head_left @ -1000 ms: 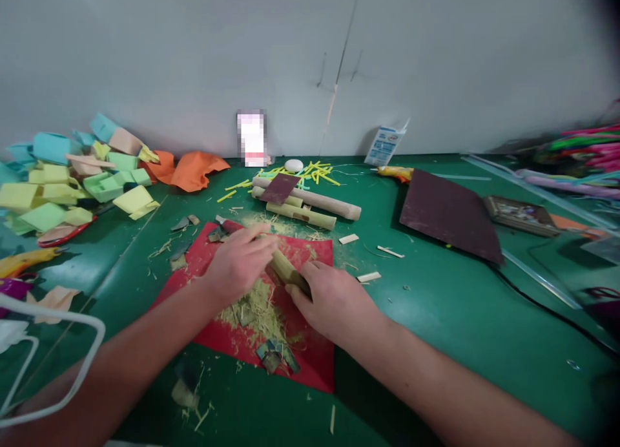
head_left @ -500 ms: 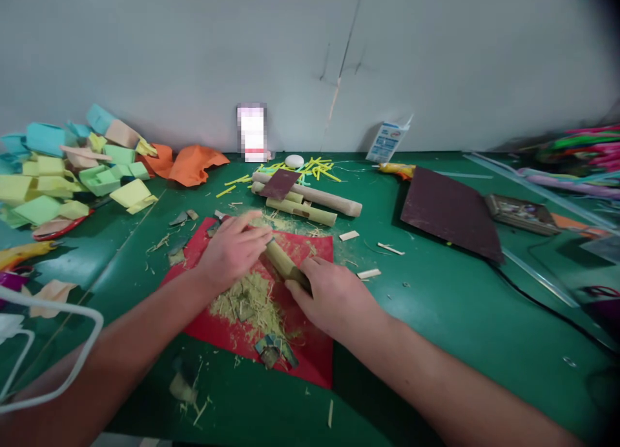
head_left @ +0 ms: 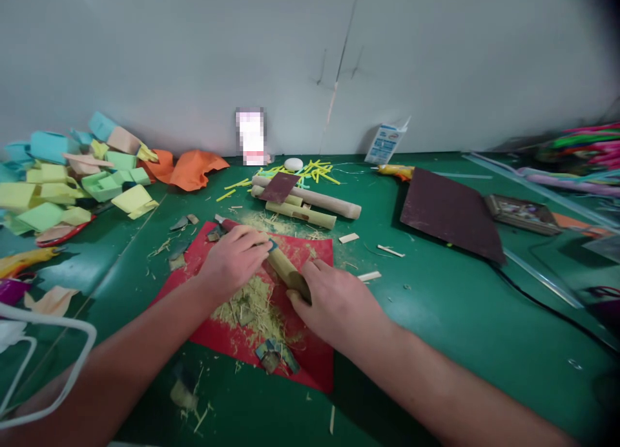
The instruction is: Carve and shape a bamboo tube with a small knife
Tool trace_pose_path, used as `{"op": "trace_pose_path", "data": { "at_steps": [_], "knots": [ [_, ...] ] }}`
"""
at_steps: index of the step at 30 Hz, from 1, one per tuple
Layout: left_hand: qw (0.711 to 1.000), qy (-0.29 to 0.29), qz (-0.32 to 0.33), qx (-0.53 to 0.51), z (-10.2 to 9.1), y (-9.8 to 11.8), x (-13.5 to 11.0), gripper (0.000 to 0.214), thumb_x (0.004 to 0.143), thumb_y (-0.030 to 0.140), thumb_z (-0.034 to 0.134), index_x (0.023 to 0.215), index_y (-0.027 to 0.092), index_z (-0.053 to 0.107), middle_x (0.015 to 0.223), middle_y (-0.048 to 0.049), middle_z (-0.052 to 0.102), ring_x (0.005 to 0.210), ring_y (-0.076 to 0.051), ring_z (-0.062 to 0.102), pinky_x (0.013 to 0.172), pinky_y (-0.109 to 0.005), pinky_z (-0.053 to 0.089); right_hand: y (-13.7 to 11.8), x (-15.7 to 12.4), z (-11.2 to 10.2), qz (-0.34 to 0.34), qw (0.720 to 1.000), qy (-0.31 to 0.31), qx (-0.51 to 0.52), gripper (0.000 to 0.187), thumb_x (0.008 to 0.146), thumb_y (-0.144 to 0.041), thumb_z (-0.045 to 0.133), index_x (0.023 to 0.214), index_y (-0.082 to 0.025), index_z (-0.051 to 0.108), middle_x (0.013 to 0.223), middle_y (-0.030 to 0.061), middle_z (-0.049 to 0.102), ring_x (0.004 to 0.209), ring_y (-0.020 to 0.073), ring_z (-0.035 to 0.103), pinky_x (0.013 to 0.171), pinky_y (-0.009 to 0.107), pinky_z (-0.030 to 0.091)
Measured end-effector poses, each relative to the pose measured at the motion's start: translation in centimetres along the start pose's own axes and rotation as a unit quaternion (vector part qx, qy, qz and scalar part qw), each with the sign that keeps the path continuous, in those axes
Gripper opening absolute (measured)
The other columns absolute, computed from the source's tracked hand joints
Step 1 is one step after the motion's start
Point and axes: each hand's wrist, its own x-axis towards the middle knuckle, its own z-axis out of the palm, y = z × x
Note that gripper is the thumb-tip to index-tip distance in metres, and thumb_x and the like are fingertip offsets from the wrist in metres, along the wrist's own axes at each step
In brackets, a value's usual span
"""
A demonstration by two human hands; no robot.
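A bamboo tube lies slantwise over a red sheet. My right hand is closed round its near end, thumb along the side. My left hand is wrapped over the far part of the tube, fingers curled down. A small dark blue-grey scrap shows at its fingertips; whether it is sandpaper I cannot tell. Beyond the left knuckles a dark red piece with a grey tip pokes out, mostly hidden. Pale shavings and dust heap beneath the hands, with worn dark scraps near the front.
Several bamboo tubes lie behind, a small brown sheet on them. To the right are a large dark brown sheet and a tray of small parts. Folded paper boxes pile up left. A white wire frame stands near my left forearm.
The left hand's fingers, raised and blurred before, have come down and curled over the bamboo tube. My right hand keeps its hold at the near end.
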Motion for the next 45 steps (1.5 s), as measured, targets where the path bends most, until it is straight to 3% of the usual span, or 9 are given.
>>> {"op": "trace_pose_path", "data": {
  "at_steps": [5, 9, 13, 19, 25, 29, 34, 42, 45],
  "knots": [
    [0.997, 0.012, -0.071, 0.008, 0.3, 0.4, -0.2, 0.021, 0.095, 0.019, 0.047, 0.1, 0.013, 0.067, 0.091, -0.0084, 0.061, 0.085, -0.019, 0.053, 0.076, -0.034, 0.046, 0.1, 0.1, 0.3, 0.001, 1.0, 0.008, 0.006, 0.017, 0.086, -0.031, 0.05, 0.09, -0.016, 0.057, 0.084, 0.0085, 0.066, 0.074, 0.0214, 0.064, 0.054, 0.029, 0.032],
    [0.999, -0.02, -0.02, -0.04, 0.1, 1.9, -0.1, 0.024, 0.096, 0.018, 0.045, 0.086, 0.012, 0.066, 0.081, -0.0066, 0.06, 0.075, -0.016, 0.05, 0.069, -0.03, 0.044, 0.1, 0.1, 0.4, 0.0, 1.0, 0.005, 0.002, 0.018, 0.086, -0.032, 0.051, 0.092, -0.016, 0.057, 0.088, 0.0087, 0.067, 0.075, 0.0218, 0.064, 0.053, 0.029, 0.031],
    [1.0, -0.014, -0.018, -0.007, -0.1, 1.1, 0.1, 0.027, 0.097, 0.019, 0.044, 0.083, 0.012, 0.065, 0.075, -0.0059, 0.059, 0.074, -0.017, 0.05, 0.068, -0.031, 0.044, 0.1, 0.0, 0.4, 0.001, 1.0, 0.011, -0.003, 0.019, 0.086, -0.033, 0.049, 0.09, -0.017, 0.058, 0.087, 0.0082, 0.067, 0.075, 0.0222, 0.065, 0.053, 0.03, 0.031],
    [0.997, -0.045, 0.04, 0.047, 0.0, 0.9, -0.2, 0.026, 0.097, 0.015, 0.04, 0.104, 0.01, 0.064, 0.075, -0.0065, 0.062, 0.07, -0.018, 0.051, 0.066, -0.033, 0.044, 0.0, 0.1, 0.2, 0.0, 1.0, 0.001, -0.012, 0.018, 0.087, -0.032, 0.049, 0.09, -0.016, 0.058, 0.087, 0.0088, 0.067, 0.075, 0.0234, 0.066, 0.053, 0.031, 0.033],
    [0.996, -0.022, 0.034, 0.085, 0.1, 0.7, -0.4, 0.028, 0.097, 0.015, 0.037, 0.103, 0.011, 0.065, 0.075, -0.0071, 0.063, 0.072, -0.018, 0.055, 0.068, -0.035, 0.045, 0.0, 0.1, 0.1, 0.01, 1.0, 0.002, -0.012, 0.019, 0.088, -0.033, 0.047, 0.089, -0.017, 0.058, 0.084, 0.0088, 0.067, 0.076, 0.0235, 0.066, 0.054, 0.031, 0.034],
    [0.998, -0.034, 0.043, 0.041, 0.3, 1.0, -0.4, 0.028, 0.097, 0.016, 0.039, 0.11, 0.01, 0.063, 0.076, -0.0074, 0.063, 0.073, -0.019, 0.053, 0.067, -0.034, 0.046, 0.1, 0.1, 0.3, 0.003, 1.0, 0.001, -0.015, 0.019, 0.088, -0.033, 0.048, 0.091, -0.017, 0.058, 0.087, 0.009, 0.067, 0.074, 0.0237, 0.066, 0.052, 0.031, 0.032],
    [0.997, -0.012, 0.023, 0.072, 0.3, 1.1, -0.3, 0.026, 0.097, 0.016, 0.04, 0.101, 0.01, 0.066, 0.073, -0.0066, 0.06, 0.072, -0.019, 0.051, 0.067, -0.035, 0.045, 0.1, 0.3, 0.4, 0.006, 1.0, 0.009, -0.013, 0.019, 0.087, -0.033, 0.048, 0.09, -0.017, 0.058, 0.086, 0.0081, 0.067, 0.074, 0.023, 0.066, 0.052, 0.031, 0.031],
    [0.998, -0.023, 0.013, 0.053, 0.3, 1.3, -0.4, 0.026, 0.097, 0.017, 0.04, 0.101, 0.011, 0.065, 0.075, -0.0071, 0.059, 0.075, -0.019, 0.05, 0.069, -0.035, 0.044, 0.1, 0.2, 0.3, 0.007, 1.0, 0.007, -0.009, 0.018, 0.087, -0.032, 0.049, 0.089, -0.017, 0.058, 0.085, 0.008, 0.067, 0.074, 0.0226, 0.065, 0.052, 0.031, 0.03],
    [0.998, -0.041, 0.043, 0.024, 0.3, 1.6, -0.3, 0.025, 0.097, 0.017, 0.041, 0.098, 0.01, 0.065, 0.074, -0.0065, 0.059, 0.073, -0.018, 0.048, 0.066, -0.033, 0.043, 0.1, 0.2, 0.2, 0.002, 1.0, -0.003, -0.009, 0.017, 0.087, -0.03, 0.049, 0.092, -0.017, 0.058, 0.087, 0.0079, 0.068, 0.075, 0.0224, 0.066, 0.053, 0.031, 0.031]
  ]
}}
